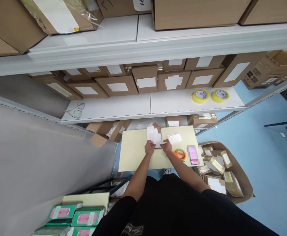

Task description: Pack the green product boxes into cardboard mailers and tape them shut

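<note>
Head view shows us a small brown carton (pixel 159 129) lying on the pale yellow table (pixel 133 154), near the middle of its length and directly before our body. Its upward face is largely covered by white labels (pixel 157 139) with stepped outlines, while bare brown cardboard shows at the far right part, where a bit of it sticks up a little at the far edge; we cannot read any print on the white. The carton's long axis runs away from us, nearly square to the table's near edge, with one short end towards our body and the other towards the shelf (pixel 114 108). Our left hand (pixel 149 148) is at the near left corner, fingers bent over the white surface, and our right hand (pixel 167 146) is at the near right edge, fingers curved towards the carton's side; the hands stand apart with the near end between them, and we cannot tell whether either pinches the label or just presses. Just right of the carton lie white slips (pixel 174 138), set slightly askew. Nearer our right forearm, an orange object (pixel 179 155) overlaps a yellow tape roll (pixel 184 152), and a pink item (pixel 192 154) lies by the table's right edge.
</note>
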Tool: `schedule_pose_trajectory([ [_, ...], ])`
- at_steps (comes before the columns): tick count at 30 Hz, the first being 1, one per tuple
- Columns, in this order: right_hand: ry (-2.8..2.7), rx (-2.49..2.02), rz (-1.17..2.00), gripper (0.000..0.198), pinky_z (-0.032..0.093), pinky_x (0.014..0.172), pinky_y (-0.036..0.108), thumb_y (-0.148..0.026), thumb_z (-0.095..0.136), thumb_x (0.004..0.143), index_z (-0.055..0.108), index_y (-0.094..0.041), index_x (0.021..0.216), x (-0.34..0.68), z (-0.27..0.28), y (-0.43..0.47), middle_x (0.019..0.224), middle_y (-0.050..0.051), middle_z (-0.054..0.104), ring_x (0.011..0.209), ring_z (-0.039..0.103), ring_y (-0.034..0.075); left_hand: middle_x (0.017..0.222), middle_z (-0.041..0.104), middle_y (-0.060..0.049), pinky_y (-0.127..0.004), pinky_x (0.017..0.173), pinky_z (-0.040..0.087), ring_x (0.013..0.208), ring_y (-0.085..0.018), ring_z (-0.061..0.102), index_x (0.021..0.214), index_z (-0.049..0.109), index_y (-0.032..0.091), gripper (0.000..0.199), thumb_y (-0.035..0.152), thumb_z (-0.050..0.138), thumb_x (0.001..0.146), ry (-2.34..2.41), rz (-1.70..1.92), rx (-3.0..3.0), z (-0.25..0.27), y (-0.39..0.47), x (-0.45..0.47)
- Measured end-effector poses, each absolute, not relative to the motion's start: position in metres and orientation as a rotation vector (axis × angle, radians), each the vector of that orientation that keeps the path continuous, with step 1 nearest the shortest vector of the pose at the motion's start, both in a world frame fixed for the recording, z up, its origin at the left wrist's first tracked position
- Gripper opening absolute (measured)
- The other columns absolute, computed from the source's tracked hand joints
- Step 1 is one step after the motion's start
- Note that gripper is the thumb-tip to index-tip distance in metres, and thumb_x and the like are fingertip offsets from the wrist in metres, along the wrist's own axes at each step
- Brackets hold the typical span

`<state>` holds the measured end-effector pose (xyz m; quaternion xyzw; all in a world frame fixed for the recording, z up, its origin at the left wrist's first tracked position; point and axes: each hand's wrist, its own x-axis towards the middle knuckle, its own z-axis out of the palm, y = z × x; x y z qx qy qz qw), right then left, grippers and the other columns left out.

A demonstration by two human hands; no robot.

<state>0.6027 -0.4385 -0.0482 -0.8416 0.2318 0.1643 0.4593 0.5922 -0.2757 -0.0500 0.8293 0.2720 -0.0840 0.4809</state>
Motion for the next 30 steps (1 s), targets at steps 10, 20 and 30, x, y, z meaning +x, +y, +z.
schedule_pose_trajectory([
  [10,0.566,-2.132,0.508,0.026,0.047,0.069,0.025,-0.02,0.078,0.08,0.06,-0.026,0.099,0.608,-0.048,-0.438,0.08,-0.002,0.076,0.082,0.074,0.019,0.082,0.073,0.0,-0.031,0.087,0.053,0.084,-0.018,0.07,0.074,0.061,0.023,0.017,0.021,0.077,0.079,0.691,-0.258,2.125,-0.047,-0.284,0.592],
  [20,0.52,-2.334,0.571,0.038,0.051,0.08,0.036,-0.044,0.086,0.077,0.064,-0.021,0.097,0.608,-0.046,-0.451,0.097,0.014,0.077,0.097,0.074,0.031,0.096,0.075,-0.011,-0.038,0.09,0.052,0.104,-0.032,0.072,0.074,0.062,0.022,0.028,0.032,0.088,0.067,0.666,-0.507,2.347,-0.036,-0.276,0.618],
  [30,0.433,-2.093,0.333,0.03,0.054,0.098,0.036,-0.036,0.06,0.092,0.075,-0.023,0.114,0.565,-0.054,-0.413,0.11,0.008,0.08,0.11,0.073,0.027,0.17,0.037,-0.008,-0.05,0.131,0.015,0.163,-0.034,0.013,0.151,0.055,0.025,0.065,0.043,0.062,0.089,-0.14,-0.41,2.354,-0.045,-0.255,0.588],
])
